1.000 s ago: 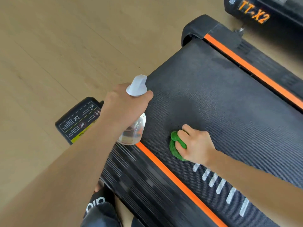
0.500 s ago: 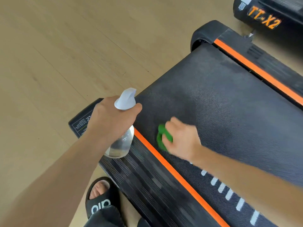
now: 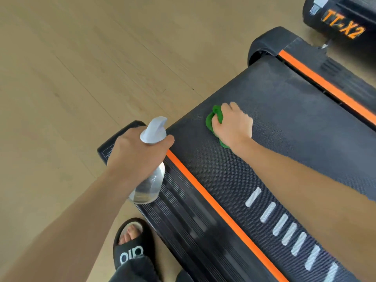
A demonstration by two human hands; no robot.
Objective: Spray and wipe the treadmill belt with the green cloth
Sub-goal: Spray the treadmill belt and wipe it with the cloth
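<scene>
The pale wooden floor [image 3: 71,78] fills the left of the frame. At lower centre a foot in a black slide sandal [image 3: 131,247] stands on it, just beside the treadmill's edge, so the person can lean over the deck. Left of centre, the left hand [image 3: 134,153] is wrapped around the neck of a clear plastic spray bottle with a white trigger head [image 3: 151,159]. The nozzle points toward the upper right, probably kept ready for another spray while the other hand works. The bottle hangs over the black ribbed side rail with its orange stripe [image 3: 203,200]. Right of that runs the black textured treadmill belt [image 3: 284,129], with white dashes in the lower right. In the middle of the frame, near the belt's far end, the right hand [image 3: 234,125] bunches the crumpled green cloth [image 3: 213,121] in curled fingers and presses it onto the belt, knuckles up, apparently mid-wipe. At upper right is a second black machine lettered in orange [image 3: 341,27].
</scene>
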